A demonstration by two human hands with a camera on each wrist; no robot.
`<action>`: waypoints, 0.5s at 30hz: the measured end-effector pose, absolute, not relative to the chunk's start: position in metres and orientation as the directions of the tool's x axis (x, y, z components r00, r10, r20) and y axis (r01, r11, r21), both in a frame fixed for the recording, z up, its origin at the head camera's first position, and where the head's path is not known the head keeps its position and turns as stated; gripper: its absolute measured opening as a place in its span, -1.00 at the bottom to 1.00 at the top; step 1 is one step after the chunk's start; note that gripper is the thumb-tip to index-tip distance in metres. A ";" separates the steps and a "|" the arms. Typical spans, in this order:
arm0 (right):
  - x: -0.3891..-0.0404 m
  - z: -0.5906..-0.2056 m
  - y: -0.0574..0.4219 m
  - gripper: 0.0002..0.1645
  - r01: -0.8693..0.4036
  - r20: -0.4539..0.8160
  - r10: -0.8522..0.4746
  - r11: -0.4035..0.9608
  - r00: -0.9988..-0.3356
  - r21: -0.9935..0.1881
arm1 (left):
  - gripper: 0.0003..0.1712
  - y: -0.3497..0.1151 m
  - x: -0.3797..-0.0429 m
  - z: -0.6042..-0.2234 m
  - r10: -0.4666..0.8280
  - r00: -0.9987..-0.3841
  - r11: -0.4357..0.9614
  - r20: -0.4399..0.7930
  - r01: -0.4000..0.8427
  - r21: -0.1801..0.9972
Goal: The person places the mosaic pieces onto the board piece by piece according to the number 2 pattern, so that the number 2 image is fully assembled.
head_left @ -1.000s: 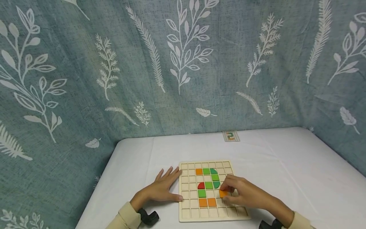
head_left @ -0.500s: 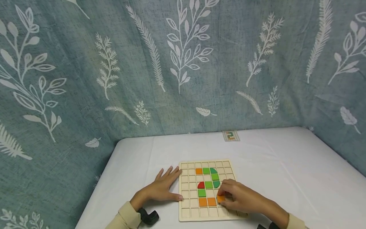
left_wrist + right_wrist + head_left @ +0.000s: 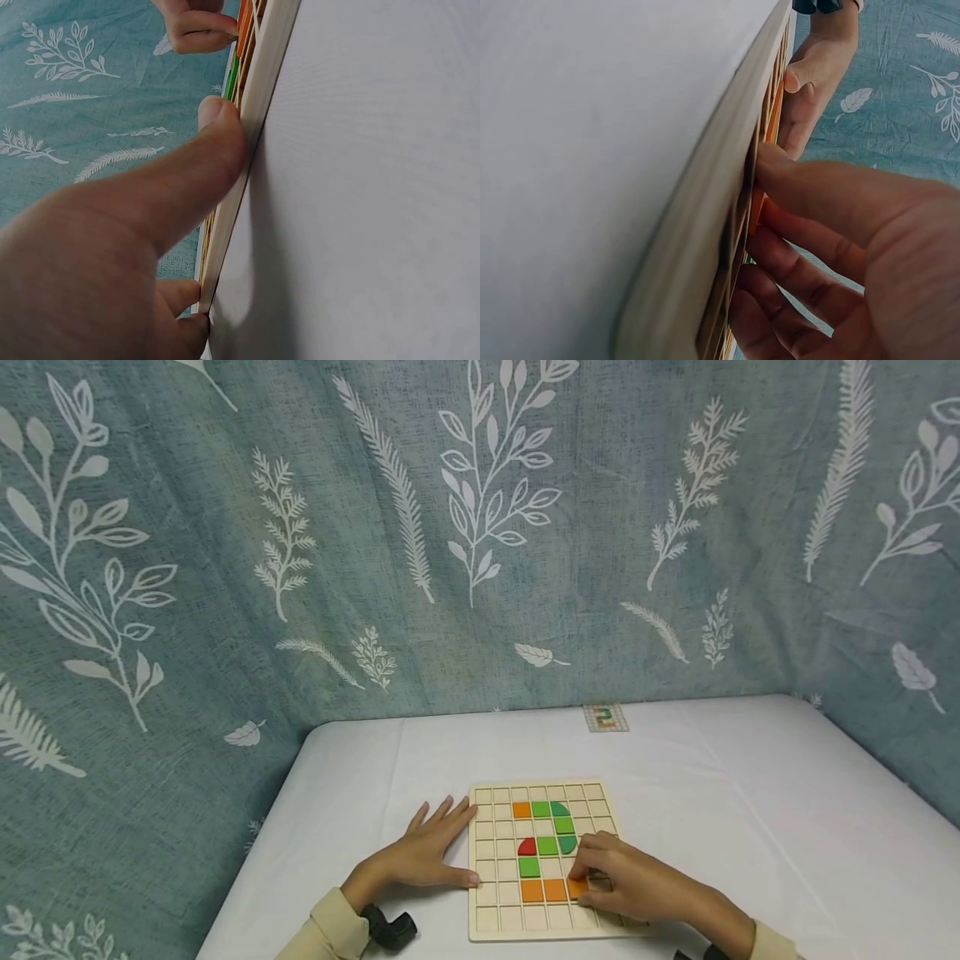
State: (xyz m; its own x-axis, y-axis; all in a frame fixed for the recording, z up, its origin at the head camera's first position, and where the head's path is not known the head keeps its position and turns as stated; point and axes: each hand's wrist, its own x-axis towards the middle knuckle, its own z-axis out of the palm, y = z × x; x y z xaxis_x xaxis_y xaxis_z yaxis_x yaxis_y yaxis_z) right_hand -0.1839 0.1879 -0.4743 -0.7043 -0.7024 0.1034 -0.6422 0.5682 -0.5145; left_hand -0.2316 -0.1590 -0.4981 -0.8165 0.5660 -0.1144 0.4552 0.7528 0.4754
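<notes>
A square wooden grid board [image 3: 497, 930] lies on the white table. My right hand [image 3: 633, 878] pinches an orange square tile [image 3: 576, 889] between thumb and fingers, at the right end of a row with two orange tiles [image 3: 543, 891]. In the right wrist view the orange tile [image 3: 756, 210] shows at the board's surface, partly covered by fingers. My left hand [image 3: 422, 857] is spread, its thumb and fingertips touching the board's left edge. Up the grid sit green squares [image 3: 529, 867], a red rounded tile [image 3: 528, 846], dark green rounded tiles [image 3: 567, 843] and an orange square [image 3: 522, 810].
A small printed card [image 3: 606, 717] with a coloured grid pattern lies at the table's back edge. Behind the white tablecloth [image 3: 375, 768] hangs a blue-green curtain [image 3: 465, 643] with white leaf prints. A black strap piece [image 3: 390, 929] is at my left wrist.
My right hand has moved the orange tile down and slightly left, from above the row to beside its two orange tiles. The left hand has stayed on the board's edge.
</notes>
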 end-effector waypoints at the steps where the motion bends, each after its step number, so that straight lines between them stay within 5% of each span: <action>1: -0.184 -0.474 0.188 -0.83 -0.641 0.100 -0.702 0.569 -0.705 -0.516 | 0.26 -0.159 -0.231 -0.498 0.566 -0.817 0.753 -0.115 0.454 0.476; 15: -0.183 -0.473 0.189 -0.71 -0.645 0.092 -0.699 0.591 -0.709 -0.485 | 0.27 -0.160 -0.233 -0.499 0.563 -0.818 0.753 -0.118 0.449 0.482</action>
State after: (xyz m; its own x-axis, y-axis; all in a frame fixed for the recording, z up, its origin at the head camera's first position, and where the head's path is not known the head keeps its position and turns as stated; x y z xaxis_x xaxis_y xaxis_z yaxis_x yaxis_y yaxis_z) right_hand -0.1834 0.1885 -0.4733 -0.7091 -0.6990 0.0922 -0.6452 0.5906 -0.4848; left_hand -0.2328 -0.1596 -0.4993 -0.8177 0.5634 -0.1179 0.4490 0.7525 0.4818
